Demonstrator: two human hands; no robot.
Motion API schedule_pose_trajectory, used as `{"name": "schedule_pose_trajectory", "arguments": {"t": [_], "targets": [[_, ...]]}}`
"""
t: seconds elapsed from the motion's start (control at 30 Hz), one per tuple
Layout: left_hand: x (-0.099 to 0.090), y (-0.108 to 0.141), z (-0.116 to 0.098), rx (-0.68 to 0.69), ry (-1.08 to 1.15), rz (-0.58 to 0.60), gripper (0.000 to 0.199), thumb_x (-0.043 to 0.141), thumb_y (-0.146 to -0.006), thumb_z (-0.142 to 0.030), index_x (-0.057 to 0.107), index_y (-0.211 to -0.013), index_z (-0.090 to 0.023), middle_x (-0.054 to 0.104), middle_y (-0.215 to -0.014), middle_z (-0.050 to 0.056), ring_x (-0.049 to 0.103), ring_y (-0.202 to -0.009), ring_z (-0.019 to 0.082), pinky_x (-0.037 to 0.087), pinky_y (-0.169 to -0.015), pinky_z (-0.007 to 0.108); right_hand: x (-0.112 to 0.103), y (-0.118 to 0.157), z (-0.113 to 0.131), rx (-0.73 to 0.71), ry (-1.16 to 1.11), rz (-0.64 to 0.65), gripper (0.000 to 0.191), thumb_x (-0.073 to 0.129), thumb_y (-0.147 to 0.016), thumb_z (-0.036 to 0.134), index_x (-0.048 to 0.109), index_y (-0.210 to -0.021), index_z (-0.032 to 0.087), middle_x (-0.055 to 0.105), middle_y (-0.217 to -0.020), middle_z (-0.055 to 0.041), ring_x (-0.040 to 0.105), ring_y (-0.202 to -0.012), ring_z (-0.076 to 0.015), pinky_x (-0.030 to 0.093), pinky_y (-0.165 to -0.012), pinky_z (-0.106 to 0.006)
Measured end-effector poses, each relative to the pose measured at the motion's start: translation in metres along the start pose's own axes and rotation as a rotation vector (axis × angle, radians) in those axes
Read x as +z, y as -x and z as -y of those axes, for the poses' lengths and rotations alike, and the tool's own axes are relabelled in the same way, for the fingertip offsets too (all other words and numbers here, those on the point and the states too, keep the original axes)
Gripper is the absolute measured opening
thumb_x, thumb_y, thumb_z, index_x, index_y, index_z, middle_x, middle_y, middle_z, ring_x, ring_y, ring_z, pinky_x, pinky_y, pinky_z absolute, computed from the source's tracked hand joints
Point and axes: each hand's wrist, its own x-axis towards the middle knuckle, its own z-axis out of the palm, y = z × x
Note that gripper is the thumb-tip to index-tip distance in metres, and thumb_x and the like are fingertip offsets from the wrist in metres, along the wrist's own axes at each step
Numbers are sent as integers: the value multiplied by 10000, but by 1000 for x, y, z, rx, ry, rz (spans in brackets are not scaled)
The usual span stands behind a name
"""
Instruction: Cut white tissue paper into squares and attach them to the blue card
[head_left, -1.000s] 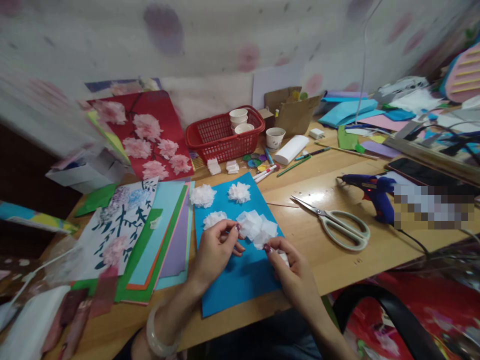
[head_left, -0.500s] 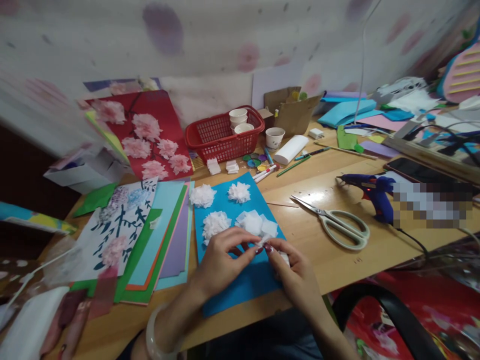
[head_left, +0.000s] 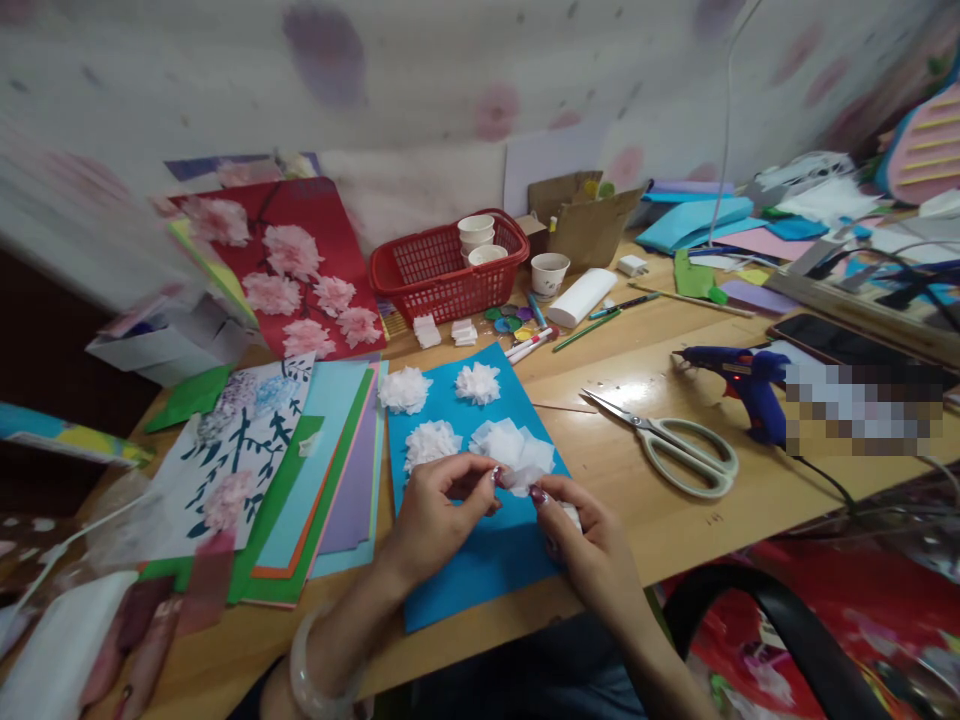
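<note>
Half a second ago my fingertips met in a tight cluster just below the centre of the frame; now they have drawn slightly apart, and a thin white piece (head_left: 519,480) spans the gap. My left hand (head_left: 442,510) pinches its left end between thumb and fingers, and my right hand (head_left: 589,525) pinches the other, with a white bundle (head_left: 572,516) showing beside my right palm. I take this to mean that I am working the piece into shape, since it isn't yet ruffled like the white flower (head_left: 433,443) left of centre, which my left hand partly covered a second ago. Just behind my fingers, loose white squares (head_left: 499,438) lie on the blue sheet (head_left: 465,590) at centre. The scissors (head_left: 679,455) haven't moved, right of centre, well apart from both hands.
</note>
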Motion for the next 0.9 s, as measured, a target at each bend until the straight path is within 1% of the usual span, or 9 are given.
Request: {"name": "schedule_pose_trajectory", "arguments": {"t": [0.13,0.43,0.5,0.6,0.67,0.73,0.8,0.87,0.9], "targets": [[0,-6,2,-93,110,-98,176,626,-829,-296,695,-869,-139,675,-608,-3,661,-510,123,558,-488,201,-1,0,-1,2,26,-9,314,622,-824,492,656,-832,181,366,-544,61,326,-481,-103,239,-433,-218],[-4,-18,6,-257,251,-186,274,660,-755,-372,641,-866,-122,663,-585,-5,653,-446,137,533,-409,202,-2,1,-2,26,-3,-1,304,621,-822,486,628,-809,183,332,-529,74,303,-467,-96,218,-436,-216],[-3,-19,7,-285,227,-196,299,639,-774,-346,635,-957,-109,691,-635,17,672,-476,143,538,-421,202,-1,0,-3,51,-50,-15,335,639,-804,513,635,-819,179,326,-513,81,292,-455,-91,209,-437,-218],[-2,-17,8,-313,155,-142,442,559,-849,-304,540,-1243,-106,740,-836,81,695,-537,147,553,-443,221,0,0,-4,78,-89,-31,374,655,-796,544,658,-846,173,325,-506,83,284,-446,-86,194,-434,-219],[-2,-12,8,-235,23,-123,478,510,-895,-294,476,-1349,-147,725,-968,107,688,-563,140,547,-441,230,0,0,-3,77,-101,-41,381,667,-796,547,670,-863,172,334,-511,81,285,-449,-85,193,-435,-220],[-2,-6,6,-18,-159,-124,426,537,-902,-287,538,-1317,-194,683,-1089,118,694,-678,154,563,-503,246,0,0,-2,70,-117,-50,385,683,-788,548,676,-864,171,338,-510,81,283,-448,-83,193,-433,-220],[-1,-1,5,274,-329,-107,383,645,-857,-284,627,-1235,-220,634,-1213,128,681,-919,211,598,-704,319,0,0,-2,72,-129,-51,390,698,-776,549,680,-858,169,346,-499,81,283,-444,-81,196,-432,-221],[1,1,3,504,-445,-71,341,719,-815,-258,689,-1154,-233,608,-1289,130,602,-1134,268,535,-930,423,0,0,-2,73,-136,-35,385,711,-769,543,683,-843,166,352,-490,82,279,-440,-77,193,-429,-218],[2,1,3,572,-484,-67,288,723,-816,-233,716,-1104,-238,614,-1296,125,572,-1186,281,483,-1002,464,-1,0,-2,71,-142,-22,378,713,-773,536,685,-841,165,352,-489,83,275,-439,-74,191,-428,-216]]}}
